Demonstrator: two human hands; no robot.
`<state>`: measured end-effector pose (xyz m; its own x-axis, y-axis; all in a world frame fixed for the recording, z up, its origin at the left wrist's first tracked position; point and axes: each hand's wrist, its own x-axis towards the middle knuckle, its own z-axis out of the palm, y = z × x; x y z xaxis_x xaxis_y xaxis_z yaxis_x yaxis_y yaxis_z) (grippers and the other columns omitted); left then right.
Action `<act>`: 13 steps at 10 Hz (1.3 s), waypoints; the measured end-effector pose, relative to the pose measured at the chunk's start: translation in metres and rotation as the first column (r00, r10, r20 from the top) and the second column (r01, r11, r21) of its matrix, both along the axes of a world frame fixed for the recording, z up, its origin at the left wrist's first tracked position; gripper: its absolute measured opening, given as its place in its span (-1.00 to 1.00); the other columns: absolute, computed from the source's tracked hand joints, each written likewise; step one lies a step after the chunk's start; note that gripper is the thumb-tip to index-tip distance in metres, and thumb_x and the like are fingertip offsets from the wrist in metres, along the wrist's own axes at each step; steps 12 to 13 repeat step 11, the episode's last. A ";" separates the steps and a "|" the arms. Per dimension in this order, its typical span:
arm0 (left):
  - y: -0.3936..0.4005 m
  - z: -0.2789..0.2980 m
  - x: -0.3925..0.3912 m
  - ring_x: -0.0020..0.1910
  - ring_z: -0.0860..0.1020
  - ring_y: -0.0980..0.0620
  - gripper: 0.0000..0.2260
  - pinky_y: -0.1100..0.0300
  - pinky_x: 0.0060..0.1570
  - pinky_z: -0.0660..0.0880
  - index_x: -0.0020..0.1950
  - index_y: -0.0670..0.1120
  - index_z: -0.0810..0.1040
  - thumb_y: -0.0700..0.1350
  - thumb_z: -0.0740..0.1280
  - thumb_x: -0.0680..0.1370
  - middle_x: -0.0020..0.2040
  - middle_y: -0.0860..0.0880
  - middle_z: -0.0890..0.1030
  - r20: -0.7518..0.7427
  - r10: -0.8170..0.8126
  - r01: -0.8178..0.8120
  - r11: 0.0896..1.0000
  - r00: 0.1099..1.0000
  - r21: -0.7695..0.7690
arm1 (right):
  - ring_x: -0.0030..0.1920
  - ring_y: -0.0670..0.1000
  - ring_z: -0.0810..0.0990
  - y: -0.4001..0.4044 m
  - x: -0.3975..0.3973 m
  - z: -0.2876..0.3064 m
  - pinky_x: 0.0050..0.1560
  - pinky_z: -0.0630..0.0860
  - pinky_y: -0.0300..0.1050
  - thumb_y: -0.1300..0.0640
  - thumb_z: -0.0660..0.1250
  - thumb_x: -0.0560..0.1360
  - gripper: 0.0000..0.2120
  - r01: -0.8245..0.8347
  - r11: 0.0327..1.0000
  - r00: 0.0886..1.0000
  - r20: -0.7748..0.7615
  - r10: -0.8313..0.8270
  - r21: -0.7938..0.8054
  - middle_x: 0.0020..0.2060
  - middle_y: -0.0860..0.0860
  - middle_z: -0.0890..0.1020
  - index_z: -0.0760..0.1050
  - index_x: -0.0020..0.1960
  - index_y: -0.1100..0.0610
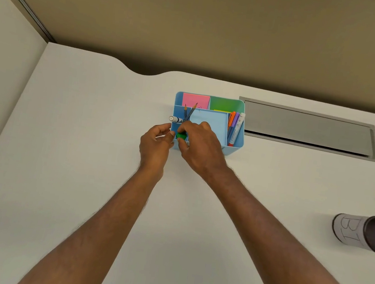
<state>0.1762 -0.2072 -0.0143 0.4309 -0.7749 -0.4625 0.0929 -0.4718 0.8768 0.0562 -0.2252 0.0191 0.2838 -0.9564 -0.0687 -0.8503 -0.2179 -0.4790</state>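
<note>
Green block [181, 136]: pinched between thumb and fingers of right hand [201, 148], at near-left compartment of blue organizer [230, 150]. Left hand [156, 141]: fingers loosely curled, grasping nothing, just beside organizer's left wall. Organizer on white counter [85, 152]; pencils [190, 112] and markers [234, 129] inside.

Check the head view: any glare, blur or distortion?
Head view: soft even light, no glare on the table; shadows faint; cup at the right edge leans outward, likely wide-angle distortion; organizer, the green piece and the right hand pinching it slightly soft.
</note>
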 end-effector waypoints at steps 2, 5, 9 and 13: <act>0.001 -0.001 0.000 0.09 0.67 0.00 -0.74 -0.08 0.24 0.63 0.32 -0.10 0.63 -0.17 0.40 0.62 0.20 -0.07 0.69 -0.013 0.003 -0.003 1.000 1.000 0.003 | 0.14 0.08 0.51 0.002 0.002 -0.005 0.06 0.53 0.02 0.06 0.28 0.64 -0.80 -0.065 0.998 0.990 -0.122 0.068 0.025 0.09 0.05 0.69 0.59 0.18 0.09; -0.001 0.000 -0.002 0.17 0.65 -0.07 -0.73 -0.10 0.27 0.61 0.32 -0.09 0.62 -0.16 0.40 0.62 0.26 -0.10 0.67 0.040 -0.008 0.008 1.000 0.999 0.009 | 0.20 0.09 0.50 0.000 0.005 -0.011 0.11 0.50 0.01 0.06 0.31 0.62 -0.77 -0.078 0.997 0.978 -0.191 0.080 0.016 0.14 0.05 0.69 0.59 0.24 0.10; 0.030 0.010 -0.009 0.27 0.55 -0.05 -0.64 0.23 0.02 0.56 0.43 -0.06 0.46 0.02 0.31 0.66 0.37 -0.09 0.55 0.530 -0.214 0.262 0.965 0.820 -0.016 | 0.47 0.11 0.39 0.038 -0.040 0.009 0.37 0.48 0.04 -0.03 0.33 0.62 -0.52 0.090 0.995 0.996 -0.003 -0.090 -0.043 0.49 0.09 0.44 0.40 0.48 0.11; 0.073 0.029 -0.021 0.49 0.38 -0.14 -0.50 -0.02 0.41 0.46 0.54 -0.14 0.33 0.04 0.28 0.66 0.53 -0.17 0.41 0.793 -0.441 0.585 0.800 0.421 0.134 | 0.60 0.11 0.23 0.076 -0.085 0.024 0.53 0.29 0.07 -0.07 0.27 0.65 -0.45 0.195 0.979 0.980 -0.028 -0.197 -0.058 0.59 0.07 0.30 0.27 0.57 0.09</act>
